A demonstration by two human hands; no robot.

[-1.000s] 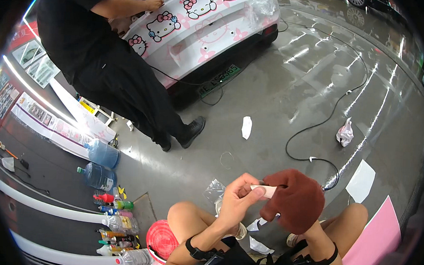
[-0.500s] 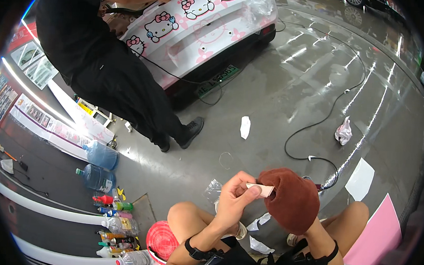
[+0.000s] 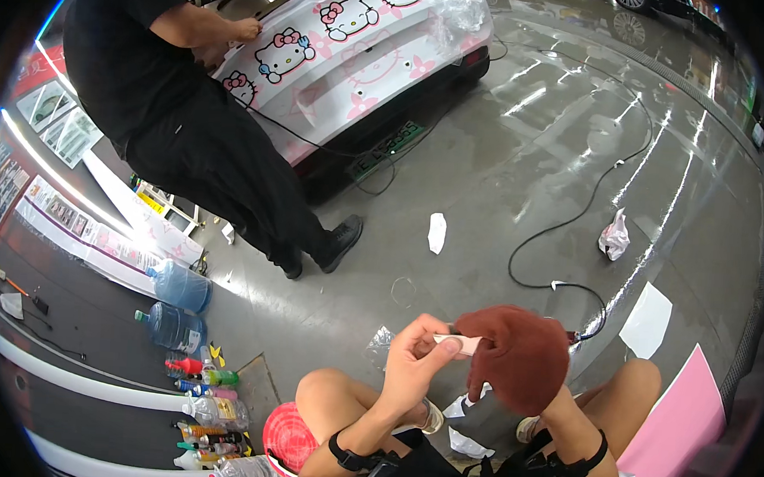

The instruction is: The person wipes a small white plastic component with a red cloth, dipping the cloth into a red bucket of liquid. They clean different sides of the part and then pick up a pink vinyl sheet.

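My left hand pinches a small flat pale pink strip between thumb and fingers. The strip's right end meets the edge of a soft reddish-brown cloth cover, like a mitt, which hides my right hand. Its fingers do not show; only the wrist comes out below the cloth. Both hands are close together above my knees. Farther off, a person in black leans over the rear of a car covered in white and pink cartoon film, one hand at its upper edge.
A black cable snakes over the grey floor. Paper scraps, a crumpled piece and a white sheet lie about. A pink sheet is at my right, a red round stool at my left, with several bottles beyond.
The brown cloth has turned, and a fold now sticks out at its lower left. My left hand has shifted slightly left with the strip. The other person's hand has moved left and down along the car.
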